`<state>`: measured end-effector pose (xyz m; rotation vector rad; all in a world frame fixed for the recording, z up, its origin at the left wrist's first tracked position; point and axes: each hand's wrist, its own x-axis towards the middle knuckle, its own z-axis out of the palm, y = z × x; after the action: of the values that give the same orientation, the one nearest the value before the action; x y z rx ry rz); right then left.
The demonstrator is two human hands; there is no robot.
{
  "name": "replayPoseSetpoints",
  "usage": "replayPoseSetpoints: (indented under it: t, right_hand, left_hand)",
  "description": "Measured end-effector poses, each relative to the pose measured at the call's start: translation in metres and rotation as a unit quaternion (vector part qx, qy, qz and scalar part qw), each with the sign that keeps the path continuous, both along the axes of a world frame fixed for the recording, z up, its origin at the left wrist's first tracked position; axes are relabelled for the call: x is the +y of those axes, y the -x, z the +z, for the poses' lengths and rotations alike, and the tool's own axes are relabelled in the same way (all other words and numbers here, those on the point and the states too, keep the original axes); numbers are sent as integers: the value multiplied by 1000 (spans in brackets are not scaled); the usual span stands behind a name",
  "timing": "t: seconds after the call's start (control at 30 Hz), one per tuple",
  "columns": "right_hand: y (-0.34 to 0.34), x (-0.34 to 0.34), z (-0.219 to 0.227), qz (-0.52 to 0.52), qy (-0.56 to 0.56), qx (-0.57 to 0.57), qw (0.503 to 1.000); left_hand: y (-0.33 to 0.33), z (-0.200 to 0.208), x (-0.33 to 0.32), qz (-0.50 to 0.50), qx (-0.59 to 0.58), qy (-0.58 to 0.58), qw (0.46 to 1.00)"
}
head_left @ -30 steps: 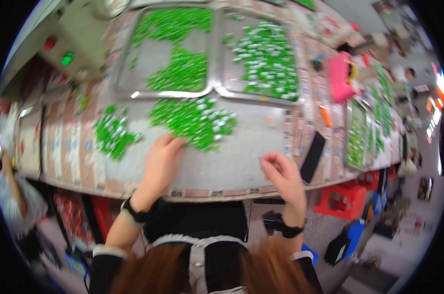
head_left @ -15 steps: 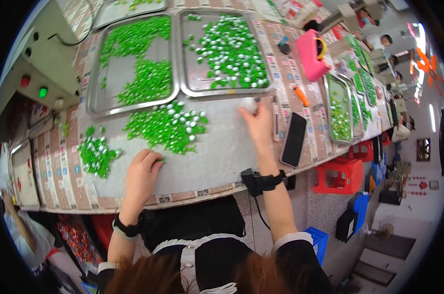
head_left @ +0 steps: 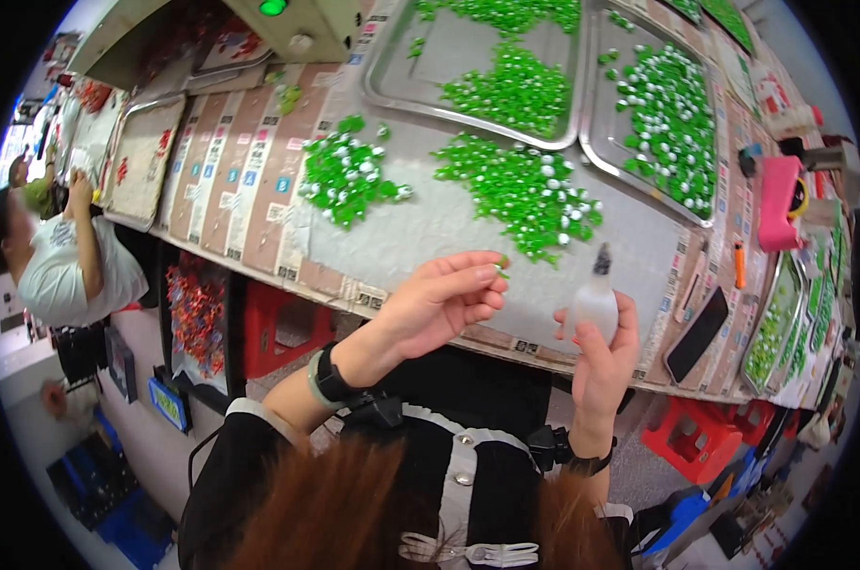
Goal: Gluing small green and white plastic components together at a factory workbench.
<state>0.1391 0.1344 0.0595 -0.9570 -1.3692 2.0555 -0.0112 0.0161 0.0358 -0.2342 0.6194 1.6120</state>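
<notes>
Between the thumb and forefinger of my left hand (head_left: 434, 304) is a small green piece (head_left: 503, 267), too small to make out in detail. My right hand (head_left: 608, 356) is wrapped round a whitish squeeze bottle (head_left: 595, 306) with a dark narrow tip pointing up and away from me. The two hands are a short way apart over the table's near edge. Beyond them, a heap of small green pieces (head_left: 520, 195), some with white round parts, lies on a pale sheet (head_left: 415, 233). A smaller green and white heap (head_left: 349, 176) is farther left.
Two metal trays (head_left: 472, 122) (head_left: 650, 190) of green pieces stand behind the heaps. At the right are a phone (head_left: 698, 334), an orange pen-like tool (head_left: 739, 264) and a pink tape dispenser (head_left: 781, 202). Another person (head_left: 69, 252) works at the far left. Red stools (head_left: 691, 439) stand below the table.
My view has swung left. My right hand has lifted the bottle and brought it nearer me. My left hand has risen from beside the heap, holding a small green piece.
</notes>
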Motion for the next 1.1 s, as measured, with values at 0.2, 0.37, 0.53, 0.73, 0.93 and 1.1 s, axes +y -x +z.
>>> replayPoseSetpoints:
  t: [0.2,0.37,0.53,0.73,0.93,1.1]
  right_hand:
    - [5,-13,12,5,26,-2,1000]
    - [3,-23,7,-71,-122,11,990]
    - [-1,-24,5,-72,-211,40,974]
    - [-5,-23,7,-97,-278,10,956]
    - [-4,-24,6,-99,-272,-12,957]
    - [-5,-25,7,-80,-295,-21,952]
  left_hand:
    - [-5,-1,-6,13,-59,-2,998]
    - [-5,-6,-8,13,-75,-12,997]
    - [-6,-9,-9,-1,-100,-25,995]
    - [-7,-9,-7,-8,-113,-21,993]
    - [-7,-8,-9,-7,-122,-32,992]
    - [-7,-10,-10,-8,-114,-30,993]
